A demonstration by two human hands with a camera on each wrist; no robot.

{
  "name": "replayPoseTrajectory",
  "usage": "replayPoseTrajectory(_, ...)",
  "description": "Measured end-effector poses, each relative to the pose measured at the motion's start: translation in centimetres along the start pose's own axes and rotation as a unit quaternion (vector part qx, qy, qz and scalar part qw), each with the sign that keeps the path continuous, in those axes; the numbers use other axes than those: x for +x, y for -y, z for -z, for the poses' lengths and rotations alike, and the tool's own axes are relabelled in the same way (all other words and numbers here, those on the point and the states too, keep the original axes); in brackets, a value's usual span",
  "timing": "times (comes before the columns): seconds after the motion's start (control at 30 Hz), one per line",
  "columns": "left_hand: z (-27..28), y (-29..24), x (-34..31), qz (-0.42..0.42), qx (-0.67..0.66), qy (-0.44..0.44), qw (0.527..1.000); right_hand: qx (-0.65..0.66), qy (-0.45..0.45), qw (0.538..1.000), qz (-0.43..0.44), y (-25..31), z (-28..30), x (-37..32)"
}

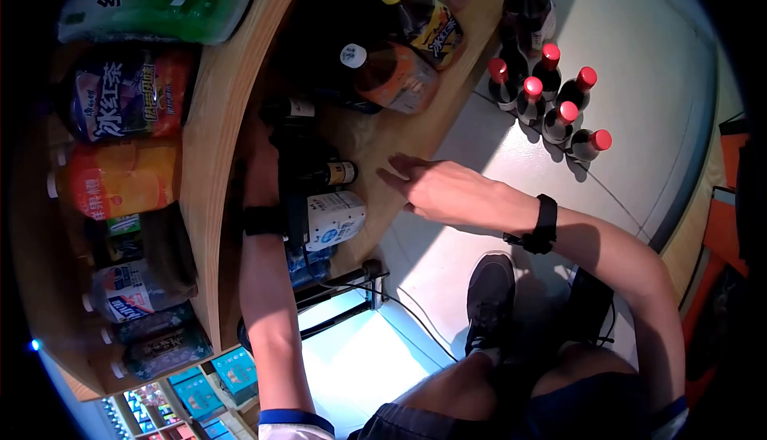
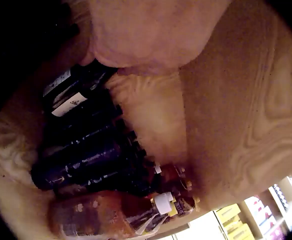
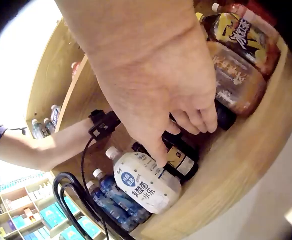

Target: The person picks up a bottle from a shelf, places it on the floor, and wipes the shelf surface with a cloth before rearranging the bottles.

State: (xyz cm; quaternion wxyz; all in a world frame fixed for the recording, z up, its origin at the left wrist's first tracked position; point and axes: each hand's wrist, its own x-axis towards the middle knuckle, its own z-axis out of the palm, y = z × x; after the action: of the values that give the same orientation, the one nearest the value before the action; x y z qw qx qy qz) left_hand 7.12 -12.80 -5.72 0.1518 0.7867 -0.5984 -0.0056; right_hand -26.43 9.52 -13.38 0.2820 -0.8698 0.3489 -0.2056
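Black, with a yellow-and-white label, the slim bottle rests on the wooden shelf beside a white bottle. The right hand is near it, fingers loosely extended; the left hand reaches into shadow, its grip impossible to tell.

Head view: overhead, facing down. Wrist views: close, facing a pale wooden shelf. Shared, head centre and right-wrist lower centre: dark, yellow-and-white-labelled bottle.

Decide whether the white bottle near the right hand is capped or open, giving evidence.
Capped: in the right wrist view, the white bottle is topped by a white cap. Its tightness cannot be told.
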Motion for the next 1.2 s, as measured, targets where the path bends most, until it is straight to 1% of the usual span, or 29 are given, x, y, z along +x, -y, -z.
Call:
replayPoseTrajectory(0.03,0.2,0.0,-0.2,0.022,-0.01,0.016,1.0,0.001,-0.002,1.0,0.0,-0.2,-0.2,-0.1)
replayPoseTrajectory(0.07,-0.5,1.0,-0.2,0.033,-0.116,-0.018,0.993,-0.006,-0.007,1.0,0.002,-0.4,-0.6,-0.2)
replayPoseTrajectory(0.13,-0.9,1.9,-0.1,0.043,-0.22,-0.051,0.973,-0.011,-0.013,1.0,0.004,-0.6,-0.9,-0.4)
replayPoseTrajectory(0.23,-0.2,1.9,-1.5,0.056,-0.264,-0.002,0.963,0.005,-0.026,1.0,-0.001,-0.8,-0.7,-0.5)
replayPoseTrajectory(0.3,0.1,1.5,-2.8,0.022,-0.262,-0.025,0.964,0.008,-0.058,0.998,0.004,-0.8,-0.5,-0.6)
replayPoseTrajectory(0.33,0.5,1.0,-3.6,0.012,-0.261,-0.033,0.965,0.008,-0.057,0.998,0.003,-0.9,-0.5,-0.6)
replayPoseTrajectory(0.37,1.1,0.6,-4.3,-0.048,-0.145,-0.014,0.988,0.022,-0.05,0.999,-0.004,-1.0,-0.4,-0.5)
replayPoseTrajectory(0.43,2.8,-2.6,-7.1,-0.106,-0.026,0.007,0.994,0.036,-0.041,0.998,-0.014,-1.1,-0.2,-0.6)
replayPoseTrajectory(0.47,3.7,-6.0,-9.6,0.009,-0.216,0.004,0.976,0.037,-0.023,0.999,-0.022,-1.1,-0.1,-0.7)
replayPoseTrajectory(0.5,4.4,-8.0,-11.3,0.123,-0.394,0.0,0.911,0.039,-0.014,0.999,-0.027,-1.1,0.2,-0.8)
replayPoseTrajectory(0.53,4.7,-8.3,-12.0,0.124,-0.393,0.001,0.911,0.04,-0.004,0.999,-0.031,-1.0,0.4,-0.9)
replayPoseTrajectory(0.6,4.9,-8.4,-13.0,0.094,-0.363,0.02,0.927,0.073,0.028,0.996,-0.044,-1.0,0.8,-1.2)
replayPoseTrajectory(0.63,4.8,-8.2,-13.3,0.097,-0.363,0.021,0.926,0.084,0.04,0.994,-0.049,-1.1,0.8,-1.4)
replayPoseTrajectory(0.73,4.8,-7.7,-13.9,0.077,-0.381,0.035,0.921,0.098,0.004,0.994,-0.046,-1.1,0.5,-1.8)
replayPoseTrajectory(0.83,5.1,-7.7,-14.6,0.072,-0.376,0.059,0.922,0.104,0.012,0.994,-0.04,-0.7,1.3,-1.9)
replayPoseTrajectory(0.9,5.1,-8.1,-15.5,0.084,-0.369,0.045,0.925,0.103,0.076,0.99,-0.067,-0.6,1.7,-1.7)
replayPoseTrajectory(0.93,5.4,-8.3,-16.0,0.084,-0.369,0.046,0.924,0.104,0.076,0.989,-0.068,-0.6,1.4,-1.7)
replayPoseTrajectory(0.97,5.7,-8.5,-16.5,0.076,-0.367,0.054,0.925,0.114,0.026,0.991,-0.065,-0.5,0.9,-1.9)
replayPoseTrajectory(1.03,5.8,-8.4,-17.4,0.069,-0.366,0.064,0.926,0.123,-0.024,0.99,-0.064,-0.4,0.7,-2.0)
replayPoseTrajectory(1.13,5.7,-8.3,-18.6,0.061,-0.376,0.064,0.922,0.138,-0.019,0.988,-0.07,0.0,1.5,-2.1)
replayPoseTrajectory(1.2,5.8,-8.7,-19.9,0.024,-0.391,0.059,0.918,0.148,0.018,0.984,-0.099,0.5,2.3,-2.2)
